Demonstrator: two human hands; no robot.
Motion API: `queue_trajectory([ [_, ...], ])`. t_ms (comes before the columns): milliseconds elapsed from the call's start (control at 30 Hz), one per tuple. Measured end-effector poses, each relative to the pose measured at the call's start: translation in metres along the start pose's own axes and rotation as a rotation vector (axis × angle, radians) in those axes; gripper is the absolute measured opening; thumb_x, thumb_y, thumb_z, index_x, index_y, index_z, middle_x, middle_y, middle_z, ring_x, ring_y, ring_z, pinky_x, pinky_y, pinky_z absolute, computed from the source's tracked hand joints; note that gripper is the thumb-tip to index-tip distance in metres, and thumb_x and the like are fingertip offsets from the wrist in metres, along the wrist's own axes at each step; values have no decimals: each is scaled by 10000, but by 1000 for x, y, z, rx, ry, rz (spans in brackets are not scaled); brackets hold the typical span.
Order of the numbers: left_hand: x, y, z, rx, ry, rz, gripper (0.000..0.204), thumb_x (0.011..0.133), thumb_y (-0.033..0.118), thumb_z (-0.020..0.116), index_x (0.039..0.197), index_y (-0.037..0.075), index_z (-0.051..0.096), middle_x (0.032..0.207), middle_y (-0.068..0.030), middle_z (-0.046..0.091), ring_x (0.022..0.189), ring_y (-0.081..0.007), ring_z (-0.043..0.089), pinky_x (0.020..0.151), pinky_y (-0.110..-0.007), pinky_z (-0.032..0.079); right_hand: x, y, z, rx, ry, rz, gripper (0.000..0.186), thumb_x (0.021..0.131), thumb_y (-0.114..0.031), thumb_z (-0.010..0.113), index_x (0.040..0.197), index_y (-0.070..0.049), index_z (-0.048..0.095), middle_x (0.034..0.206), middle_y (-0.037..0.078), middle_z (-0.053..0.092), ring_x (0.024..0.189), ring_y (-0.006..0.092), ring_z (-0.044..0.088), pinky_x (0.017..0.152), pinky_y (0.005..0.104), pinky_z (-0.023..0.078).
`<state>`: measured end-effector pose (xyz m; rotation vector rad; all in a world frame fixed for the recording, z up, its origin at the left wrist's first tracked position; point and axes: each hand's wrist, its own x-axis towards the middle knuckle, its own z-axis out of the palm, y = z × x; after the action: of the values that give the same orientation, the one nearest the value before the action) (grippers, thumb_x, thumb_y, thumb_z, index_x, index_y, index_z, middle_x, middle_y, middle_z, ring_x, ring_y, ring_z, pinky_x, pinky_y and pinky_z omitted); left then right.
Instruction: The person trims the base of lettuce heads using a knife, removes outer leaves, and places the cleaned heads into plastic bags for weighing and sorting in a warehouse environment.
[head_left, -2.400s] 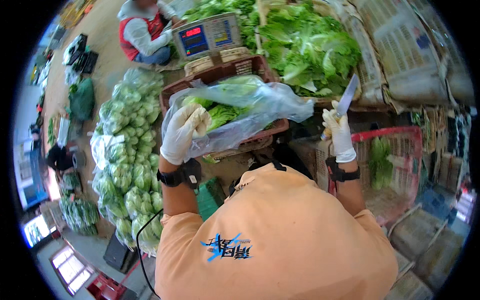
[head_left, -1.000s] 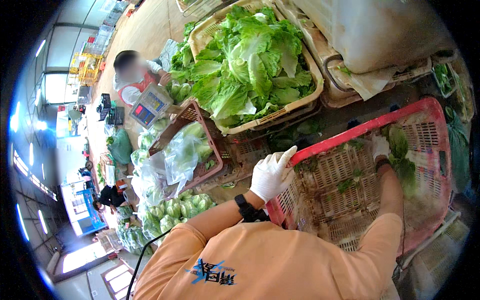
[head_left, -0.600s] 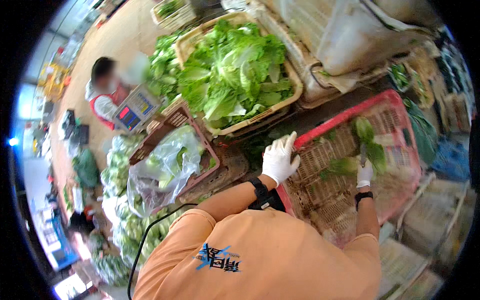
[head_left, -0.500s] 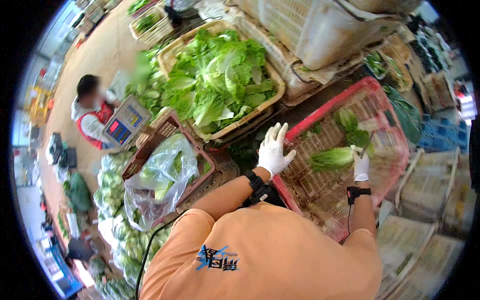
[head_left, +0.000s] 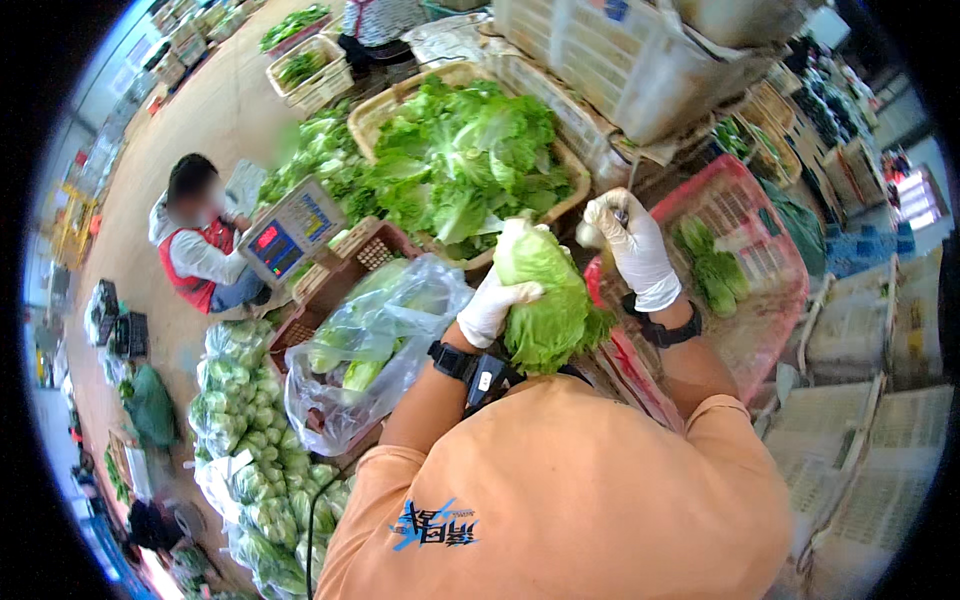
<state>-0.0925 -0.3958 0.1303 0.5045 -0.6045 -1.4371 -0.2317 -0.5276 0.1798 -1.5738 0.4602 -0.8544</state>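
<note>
"Lettuce head point(head_left: 548, 300) in the left hand point(head_left: 493, 308), thumb and fingers wrapped about it. How far along?"
"Partway, I'd judge: bagged greens point(head_left: 365, 370) lie in the clear bag point(head_left: 432, 290) over the brown crate point(head_left: 378, 245); this head isn't in it, and a leafy bunch point(head_left: 714, 268) lies in the red crate point(head_left: 790, 250)."
"Right hand point(head_left: 628, 240)?"
"Curled round what looks like a knife point(head_left: 634, 176) (blade nearly edge-on, hard to read)."
"Room?"
"Narrow gap between the hands; bag just beside the left wrist, red rim near the right."
</note>
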Motion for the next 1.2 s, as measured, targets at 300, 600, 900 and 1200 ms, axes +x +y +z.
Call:
queue_trajectory([
  [300, -8, 55, -52, 193, 208, 78, 852, 652, 189, 772, 1347, 69, 295, 1149, -57, 505, 1046, -188, 507, 914, -331, 420, 81, 10, 39, -559, -386, -368, 353, 875, -253, 570, 1170, -65, 525, 898, 140, 623, 784, 311, 611, 671, 342, 479],
  [600, 40, 72, -86, 87, 318, 8, 787, 681, 254, 737, 1328, 42, 342, 1204, -78, 508, 1090, -207, 506, 942, -346, 416, 173, 64, 16, -587, -707, -282, 342, 823, -110, 587, 1135, 6, 506, 856, 140, 545, 752, 253, 552, 709, 314, 455],
  [900, 79, 71, -115, 109, 409, -148, 709, 740, 333, 683, 1311, 45, 377, 1193, -86, 525, 1071, -230, 529, 939, -362, 427, 203, 84, 31, -783, -505, -560, 336, 721, -122, 638, 1053, -98, 592, 752, 82, 617, 649, 249, 609, 546, 346, 483],
  [1200, 110, 86, -98, 219, 424, -112, 619, 735, 261, 713, 1238, 25, 442, 1091, -63, 554, 976, -188, 554, 864, -319, 459, 209, 97, 18, -798, -509, -600, 307, 661, -96, 646, 965, -81, 607, 689, 67, 567, 602, 243, 581, 519, 342, 470],
])
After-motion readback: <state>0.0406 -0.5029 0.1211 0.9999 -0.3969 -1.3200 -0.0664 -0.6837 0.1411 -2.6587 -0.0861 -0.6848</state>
